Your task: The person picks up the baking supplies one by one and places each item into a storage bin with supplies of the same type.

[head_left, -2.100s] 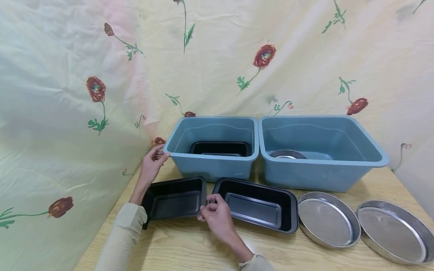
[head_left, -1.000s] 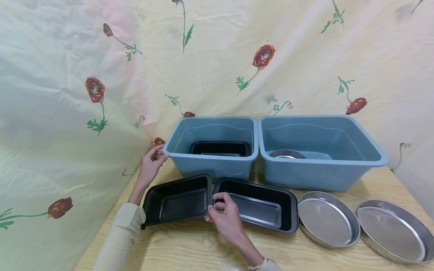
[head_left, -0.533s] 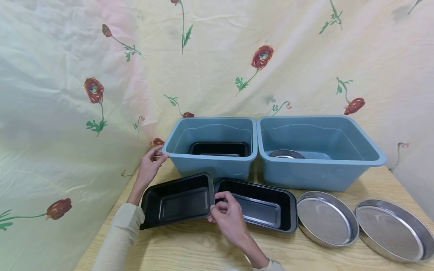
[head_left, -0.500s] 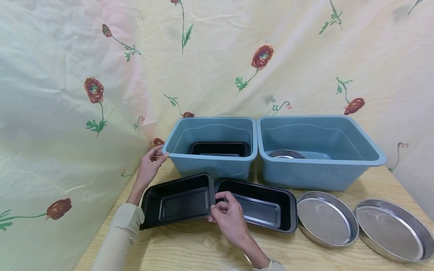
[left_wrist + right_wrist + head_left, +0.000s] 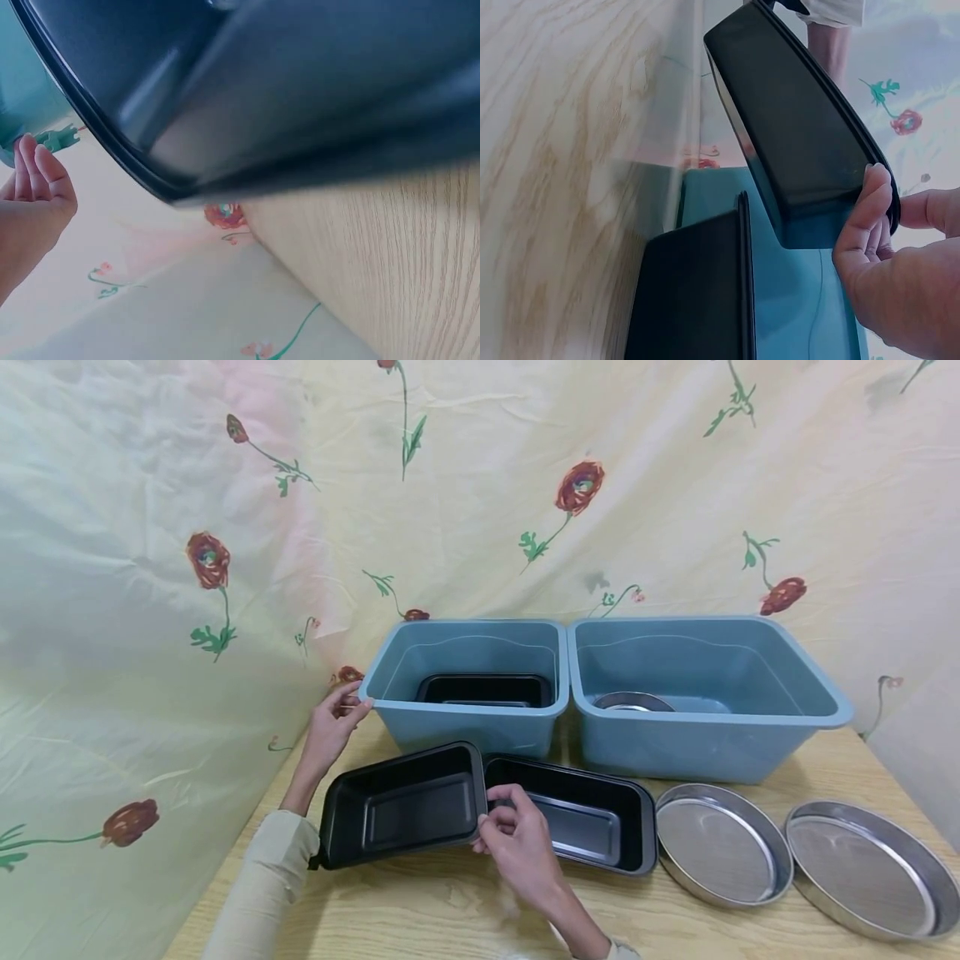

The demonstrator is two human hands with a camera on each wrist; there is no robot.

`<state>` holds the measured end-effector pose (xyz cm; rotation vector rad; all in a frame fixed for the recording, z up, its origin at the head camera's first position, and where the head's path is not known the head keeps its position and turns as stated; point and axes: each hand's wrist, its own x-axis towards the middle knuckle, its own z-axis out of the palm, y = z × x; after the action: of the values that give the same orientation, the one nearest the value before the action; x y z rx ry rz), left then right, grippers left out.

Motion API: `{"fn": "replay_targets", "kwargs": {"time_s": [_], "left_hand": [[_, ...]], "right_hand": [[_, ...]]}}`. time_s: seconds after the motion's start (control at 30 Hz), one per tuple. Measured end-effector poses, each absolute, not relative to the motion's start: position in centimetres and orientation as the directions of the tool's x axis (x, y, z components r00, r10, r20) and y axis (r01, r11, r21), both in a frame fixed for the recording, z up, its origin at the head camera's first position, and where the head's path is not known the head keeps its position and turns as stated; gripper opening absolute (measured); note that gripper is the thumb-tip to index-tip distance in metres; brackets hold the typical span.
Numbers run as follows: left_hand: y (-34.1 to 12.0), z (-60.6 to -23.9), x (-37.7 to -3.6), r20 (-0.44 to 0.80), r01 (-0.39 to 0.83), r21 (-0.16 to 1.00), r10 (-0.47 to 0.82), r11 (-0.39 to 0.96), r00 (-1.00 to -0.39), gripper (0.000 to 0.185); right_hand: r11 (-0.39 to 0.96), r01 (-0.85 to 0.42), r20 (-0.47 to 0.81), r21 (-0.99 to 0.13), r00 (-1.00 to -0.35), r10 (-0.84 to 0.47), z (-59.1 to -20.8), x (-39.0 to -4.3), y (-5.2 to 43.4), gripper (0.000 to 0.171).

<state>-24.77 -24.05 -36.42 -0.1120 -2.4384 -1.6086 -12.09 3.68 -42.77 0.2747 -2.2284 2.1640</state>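
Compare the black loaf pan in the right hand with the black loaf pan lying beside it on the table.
The held loaf pan is tilted, its right end lifted by the right hand pinching its rim; the other loaf pan lies flat on the wooden table. The held one sits left, in front of the left blue tub; the other lies between it and a round steel sieve. Both are black, rectangular, open side up and empty.

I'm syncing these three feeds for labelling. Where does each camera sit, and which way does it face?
Head: looks forward and down at the table; both hands and sleeves show.
Left wrist: low by the table, looking up at the tilted black pan; left hand at the left bin.
Right wrist: looks along the right hand, whose fingers pinch that pan's rim.
All three share the black pan.
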Motion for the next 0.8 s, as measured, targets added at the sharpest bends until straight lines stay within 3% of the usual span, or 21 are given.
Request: {"fn": "replay_targets", "kwargs": {"time_s": [0.8], "left_hand": [[-24.3,-37.2,-25.2,0.224,0.18,0.902,-0.068,0.392,-0.972,0.047]], "right_hand": [[-0.024,-0.101,0.102,-0.995,-0.994,-0.049,-42.0,-11.7,5.7,0.029]]}}
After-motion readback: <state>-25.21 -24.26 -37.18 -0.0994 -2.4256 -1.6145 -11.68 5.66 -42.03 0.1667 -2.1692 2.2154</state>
